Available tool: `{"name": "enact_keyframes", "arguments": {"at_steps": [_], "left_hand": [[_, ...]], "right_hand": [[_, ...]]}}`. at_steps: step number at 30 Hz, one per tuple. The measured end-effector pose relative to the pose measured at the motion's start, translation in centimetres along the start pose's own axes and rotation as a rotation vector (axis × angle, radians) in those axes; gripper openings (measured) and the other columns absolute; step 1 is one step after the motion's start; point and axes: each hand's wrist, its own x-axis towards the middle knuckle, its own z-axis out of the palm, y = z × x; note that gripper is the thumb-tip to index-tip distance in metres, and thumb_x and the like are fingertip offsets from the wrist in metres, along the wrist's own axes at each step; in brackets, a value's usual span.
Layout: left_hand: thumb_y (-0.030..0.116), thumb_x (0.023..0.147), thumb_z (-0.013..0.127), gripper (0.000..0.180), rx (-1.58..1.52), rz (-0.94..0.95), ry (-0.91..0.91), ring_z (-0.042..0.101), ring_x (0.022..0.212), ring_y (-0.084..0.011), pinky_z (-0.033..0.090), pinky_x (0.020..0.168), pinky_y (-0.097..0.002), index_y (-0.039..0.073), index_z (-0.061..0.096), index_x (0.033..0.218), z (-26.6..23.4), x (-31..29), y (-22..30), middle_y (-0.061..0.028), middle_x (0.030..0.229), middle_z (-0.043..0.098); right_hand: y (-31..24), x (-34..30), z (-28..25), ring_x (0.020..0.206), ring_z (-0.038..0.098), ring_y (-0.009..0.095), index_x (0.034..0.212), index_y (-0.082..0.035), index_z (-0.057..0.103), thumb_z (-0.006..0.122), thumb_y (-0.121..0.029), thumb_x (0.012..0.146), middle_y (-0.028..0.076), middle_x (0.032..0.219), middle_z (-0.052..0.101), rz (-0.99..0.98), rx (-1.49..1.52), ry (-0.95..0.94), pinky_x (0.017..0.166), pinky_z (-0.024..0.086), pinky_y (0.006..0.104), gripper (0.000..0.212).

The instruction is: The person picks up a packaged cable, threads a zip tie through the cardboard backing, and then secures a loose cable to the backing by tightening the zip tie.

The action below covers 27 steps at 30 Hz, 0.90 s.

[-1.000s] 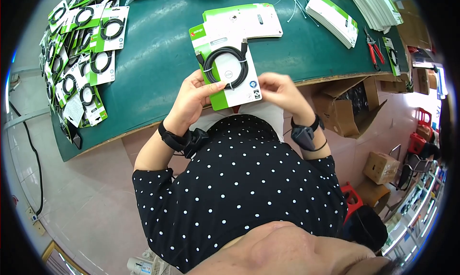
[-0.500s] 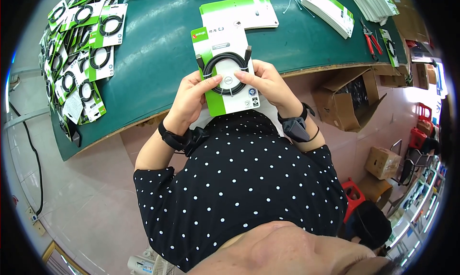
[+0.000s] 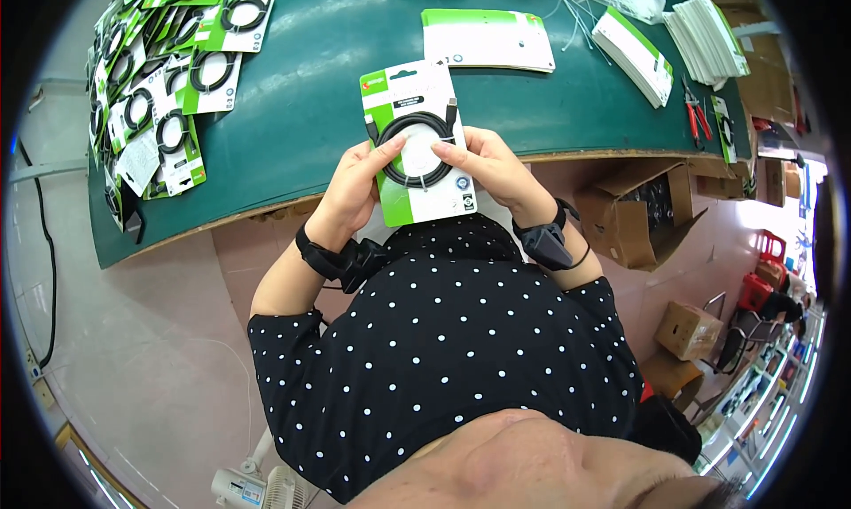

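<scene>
Between my two hands is an upright green and white cable card (image 3: 399, 209) with a coiled black cable (image 3: 415, 117) fastened to its front. My left hand (image 3: 356, 179) grips the card's left edge, its thumb lying over the coil. On the other edge my right hand (image 3: 498, 168) holds on the same way, thumb on the coil's right side. The fingers of both hands are hidden behind the card. The cable's two plugs point up near the upper part of the coil. Just beyond the card lies a stack of blank-fronted cards (image 3: 487, 41) on the green table (image 3: 301, 93).
At the left is a heap of carded cables (image 3: 168, 75). Rightward lie more card stacks (image 3: 634, 57) (image 3: 705, 39), white ties (image 3: 574, 17), red-handled pliers (image 3: 696, 115) and one carded cable (image 3: 724, 130). An opened cardboard box (image 3: 634, 217) stands below the table edge.
Both hands keep the same hold on the cable card, which sits almost where it was. The table and its things have shifted in the picture as the view turned slightly.
</scene>
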Motion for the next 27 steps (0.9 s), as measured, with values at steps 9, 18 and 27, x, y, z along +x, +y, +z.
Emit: {"name": "enact_keyframes", "arguments": {"at_steps": [9, 18, 27], "left_hand": [[0.019, 0.093, 0.057, 0.030, -0.210, 0.007, 0.002, 0.065, 0.093, -0.0167, 0.053, 0.083, -0.0297, -0.005, 0.057, 0.110, -4.5, -1.2, 1.6, -0.0118, 0.106, 0.065], [0.006, 0.085, 0.067, 0.035, 0.100, 0.202, 0.019, 0.062, 0.096, -0.0155, 0.051, 0.085, -0.0298, -0.003, 0.054, 0.116, -7.7, -3.8, 4.6, -0.0094, 0.108, 0.064], [0.005, 0.081, 0.072, 0.042, 0.154, 0.257, 0.029, 0.060, 0.098, -0.0127, 0.049, 0.087, -0.0289, -0.001, 0.054, 0.118, -9.4, -6.7, 5.8, -0.0080, 0.110, 0.063]], "right_hand": [[-0.6, 3.5, 4.8, 0.076, 0.065, 0.009, 0.104, 0.003, 0.062, 0.063, -0.025, 0.090, 0.007, 0.092, 0.067, 0.063, 0.144, -0.055, 0.067, 0.053, 0.0225, 0.031], [-1.1, 7.2, 7.8, 0.078, 0.059, 0.007, 0.101, 0.003, 0.062, 0.061, -0.019, 0.091, 0.005, 0.091, 0.066, -0.031, -0.141, -0.065, 0.067, 0.048, 0.0218, 0.025], [0.2, 9.1, 9.9, 0.082, 0.061, 0.009, 0.102, 0.004, 0.061, 0.062, -0.019, 0.092, 0.006, 0.093, 0.066, -0.161, 0.010, -0.160, 0.071, 0.050, 0.0230, 0.025]]}}
